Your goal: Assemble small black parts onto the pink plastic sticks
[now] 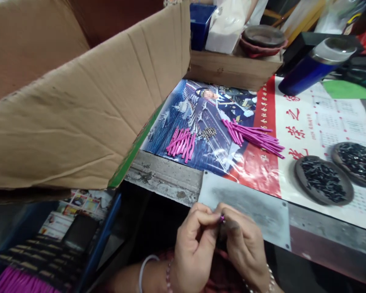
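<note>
My left hand (197, 240) and my right hand (244, 240) meet at the table's front edge, fingers bent and fingertips pinched together. Between the fingertips shows the end of a small pink piece (222, 219); the rest of it is hidden by the fingers. Beyond my hands, a pile of short pink strips (181, 144) lies on the poster, with a little heap of tiny shiny metal parts (208, 133) beside it. Farther right is a bundle of longer pink strips (256, 138). Two round dishes hold many small dark metal pieces, the nearer dish (297, 173) and the farther dish (335, 148).
A large open cardboard box (110, 101) takes up the left. A metal plate (247, 203) is fixed at the table edge. A blue flask (305, 75), a wooden box (225, 67) and stacked bowls (264, 38) stand behind. Lower left, a blue crate (110, 219) holds pink strips.
</note>
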Demonstrator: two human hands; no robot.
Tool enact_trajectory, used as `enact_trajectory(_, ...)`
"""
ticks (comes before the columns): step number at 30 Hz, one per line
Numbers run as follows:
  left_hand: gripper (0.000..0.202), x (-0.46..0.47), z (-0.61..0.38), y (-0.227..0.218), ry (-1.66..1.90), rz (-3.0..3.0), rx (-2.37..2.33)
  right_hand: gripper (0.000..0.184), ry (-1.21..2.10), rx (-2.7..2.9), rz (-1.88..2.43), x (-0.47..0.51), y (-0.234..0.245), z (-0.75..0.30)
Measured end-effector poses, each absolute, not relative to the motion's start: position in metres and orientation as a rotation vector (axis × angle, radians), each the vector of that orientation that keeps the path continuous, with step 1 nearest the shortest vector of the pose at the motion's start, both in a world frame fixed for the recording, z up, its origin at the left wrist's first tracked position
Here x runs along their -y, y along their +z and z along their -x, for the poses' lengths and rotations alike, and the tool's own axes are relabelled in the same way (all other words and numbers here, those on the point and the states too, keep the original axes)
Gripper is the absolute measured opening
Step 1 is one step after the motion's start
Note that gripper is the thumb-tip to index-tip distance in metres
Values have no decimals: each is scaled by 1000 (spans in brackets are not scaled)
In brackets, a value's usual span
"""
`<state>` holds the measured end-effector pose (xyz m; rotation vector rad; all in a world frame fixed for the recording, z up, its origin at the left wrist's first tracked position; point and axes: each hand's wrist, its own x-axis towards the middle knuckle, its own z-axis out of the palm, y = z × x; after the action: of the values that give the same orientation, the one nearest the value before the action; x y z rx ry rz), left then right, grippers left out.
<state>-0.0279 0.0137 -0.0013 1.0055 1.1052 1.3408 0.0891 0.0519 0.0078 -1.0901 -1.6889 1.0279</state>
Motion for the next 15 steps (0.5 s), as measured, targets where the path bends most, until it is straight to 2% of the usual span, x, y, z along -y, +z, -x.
enact_trajectory(3,14,-14,28,0,1361,-1014,-1107,49,926,1780,1080,-48,5,-91)
enact_trajectory(11,22,-14,29,-4,1384,-1056,-1088,15,984,1808,1110,-46,15,-95)
enact_trajectory(15,19,-15,27,-2,1395,-1040,-1109,16,823,1855,1114,-42,13,-96)
